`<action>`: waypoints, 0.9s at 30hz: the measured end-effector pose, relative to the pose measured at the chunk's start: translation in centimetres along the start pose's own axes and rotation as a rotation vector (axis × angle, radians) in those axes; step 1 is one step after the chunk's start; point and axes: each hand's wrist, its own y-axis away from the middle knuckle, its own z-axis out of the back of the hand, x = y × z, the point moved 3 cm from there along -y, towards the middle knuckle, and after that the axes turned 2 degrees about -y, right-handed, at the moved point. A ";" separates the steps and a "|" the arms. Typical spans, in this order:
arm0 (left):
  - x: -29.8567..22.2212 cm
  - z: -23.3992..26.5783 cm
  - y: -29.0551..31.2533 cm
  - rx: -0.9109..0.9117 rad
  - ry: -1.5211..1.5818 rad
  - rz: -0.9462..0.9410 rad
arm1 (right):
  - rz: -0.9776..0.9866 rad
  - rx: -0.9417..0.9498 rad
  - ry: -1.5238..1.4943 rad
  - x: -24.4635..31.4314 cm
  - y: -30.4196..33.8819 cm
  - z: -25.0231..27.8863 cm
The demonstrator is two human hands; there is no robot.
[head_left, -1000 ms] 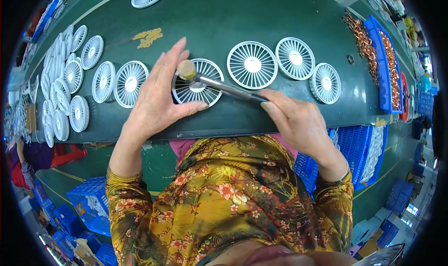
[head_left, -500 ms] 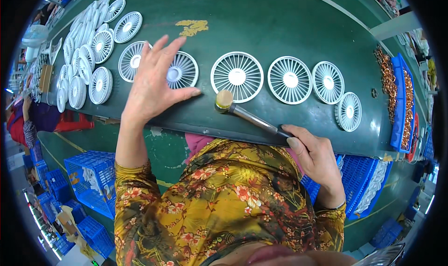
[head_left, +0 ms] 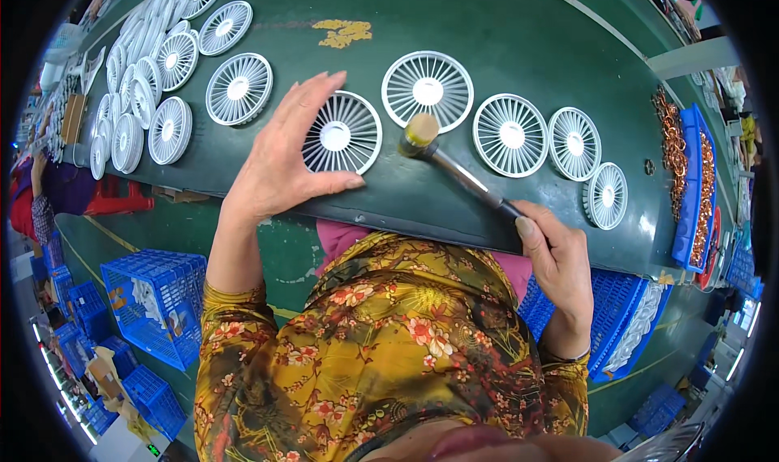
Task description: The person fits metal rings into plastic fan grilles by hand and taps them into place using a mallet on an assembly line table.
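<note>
My left hand (head_left: 280, 158) is curved around the left side of a white spoked wheel (head_left: 367, 133) lying on the green table. Its fingers are at the far rim and its thumb at the near rim, hiding the left edge. My right hand (head_left: 558, 255) grips the dark end of a mallet (head_left: 464, 170) with a metal shaft. The mallet's yellowish head (head_left: 421, 131) hangs just right of that wheel, overlapping the near rim of a second white wheel (head_left: 427, 91). More wheels (head_left: 511, 134) continue in a row to the right.
One wheel (head_left: 238, 89) lies left of my left hand, and many more are piled at the far left (head_left: 142, 89). A blue tray (head_left: 690, 194) of small copper-coloured parts stands at the right end. Blue crates (head_left: 154, 304) sit on the floor; a person is at far left.
My left hand has moved right and closed around the wheel, which has slid right and nearer me. The second wheel has shifted farther away. My right hand has carried the mallet right, its head rising.
</note>
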 end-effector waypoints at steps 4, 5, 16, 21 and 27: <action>-0.3 -0.6 0.3 -0.002 -0.062 -0.056 | 0.099 -0.105 -0.010 0.1 -0.4 0.1; -0.3 -0.7 0.3 -0.011 -0.062 -0.063 | 0.121 -0.117 -0.049 0.7 -0.3 0.2; -0.2 -1.2 0.1 -0.064 0.102 0.080 | 0.335 0.017 0.183 3.0 -1.8 -1.7; -0.5 -1.2 0.4 -0.066 0.113 0.157 | 0.486 -0.180 0.006 4.9 -1.7 -1.2; -0.2 -1.6 0.5 -0.070 0.102 0.136 | 0.300 -0.085 0.140 3.9 -3.2 -3.2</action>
